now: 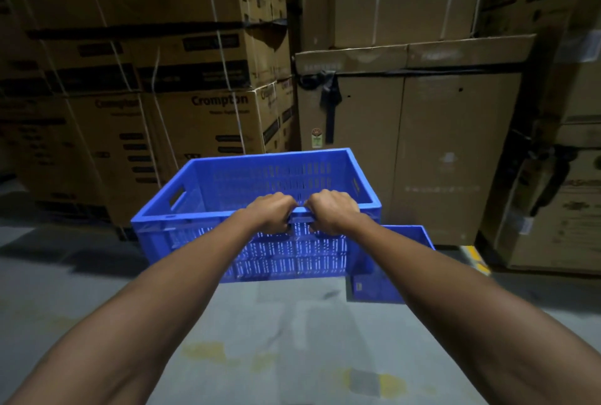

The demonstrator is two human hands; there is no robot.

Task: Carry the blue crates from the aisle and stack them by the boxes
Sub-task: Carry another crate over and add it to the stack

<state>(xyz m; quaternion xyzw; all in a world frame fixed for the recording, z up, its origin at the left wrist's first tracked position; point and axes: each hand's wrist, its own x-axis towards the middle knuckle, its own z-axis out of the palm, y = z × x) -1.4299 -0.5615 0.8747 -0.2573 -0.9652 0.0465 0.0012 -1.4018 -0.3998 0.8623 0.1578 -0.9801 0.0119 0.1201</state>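
A blue slatted plastic crate [227,183] hangs in front of me above the grey floor, its open top tilted toward me. My left hand [271,212] and my right hand [331,211] grip the middle of its near rim side by side, fingers curled under the edge. A second blue crate [409,235] stands on the floor just behind and to the right, mostly hidden by the carried crate and my right forearm. Stacked brown cardboard boxes [201,118] rise right behind both crates.
Tall strapped cartons [422,144] stand behind the crates on the right, and more boxes [553,203] jut out at the far right beside a yellow floor mark [476,258]. Grey concrete floor [276,323] stretches below my arms.
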